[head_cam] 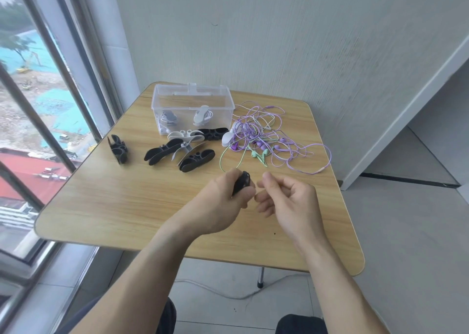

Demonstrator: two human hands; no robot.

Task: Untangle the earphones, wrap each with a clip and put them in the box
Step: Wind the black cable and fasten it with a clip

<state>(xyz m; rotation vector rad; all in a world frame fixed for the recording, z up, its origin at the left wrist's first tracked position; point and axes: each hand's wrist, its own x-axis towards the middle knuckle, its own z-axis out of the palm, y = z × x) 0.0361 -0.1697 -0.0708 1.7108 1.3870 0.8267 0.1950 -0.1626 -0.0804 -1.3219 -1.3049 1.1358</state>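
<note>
- Corner of a room: pale textured wall behind, large window on the left-hand side looking out on a building site, grey tiled floor below.
- Light wood-grain folding table with rounded corners carries everything.
- Left hand raised over the table's middle, fingers curled round a black cable clip, which sticks up out of the fist.
- Right hand just beside the left, palm turned up, fingers loosely curled, thumb and forefinger tips drawn together close to the clip. Cannot tell whether a cord is pinched between them.
- Thin green cord runs from the pile toward the left hand's knuckles; its end is lost behind the hand.
- Tangle of purple earphones lies beyond the right hand, cords looping out wide; mint green earbuds sit at its near edge.
- White clip at the tangle's left edge.
- Loose clips, black and white mixed, heaped beyond the left hand; one black clip stands apart, further toward the window.
- Clear plastic box, lid open, at the far side past the clips. Two wrapped white earphone bundles inside it.
</note>
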